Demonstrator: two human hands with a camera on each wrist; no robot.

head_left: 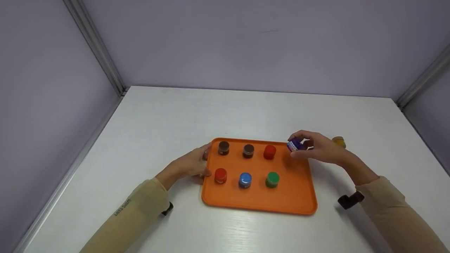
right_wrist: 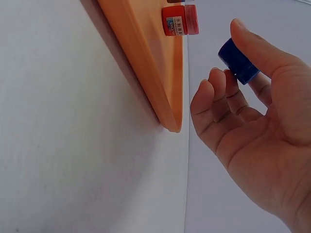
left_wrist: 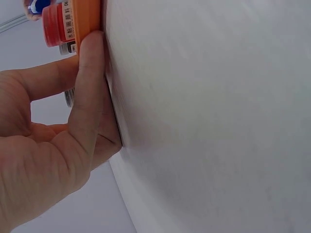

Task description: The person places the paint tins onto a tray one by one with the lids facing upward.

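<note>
Six small capped paint pots (head_left: 248, 150) stood on the orange plastic tray (head_left: 295, 196), the left hand (head_left: 191, 163) pressed straight-fingered against its left edge, while the right hand (head_left: 316, 147) pinched a seventh, a dark-blue capped pot (head_left: 294, 144), over the upper-right corner, and a yellow pot (head_left: 339, 141) waited on the white table (head_left: 168, 116) to the right.

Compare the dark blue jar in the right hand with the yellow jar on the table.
The dark blue jar is held tilted above the tray's far right corner by the right hand; the yellow jar stands untouched on the table, off the tray. Both are small paint jars.

- My right hand (head_left: 318, 147) covers most of the purple jar (head_left: 294, 144).
- The yellow jar (head_left: 339, 141) off the tray's far right corner is too blurred to read.
- The left wrist view cuts off the tray (left_wrist: 85, 17).
</note>
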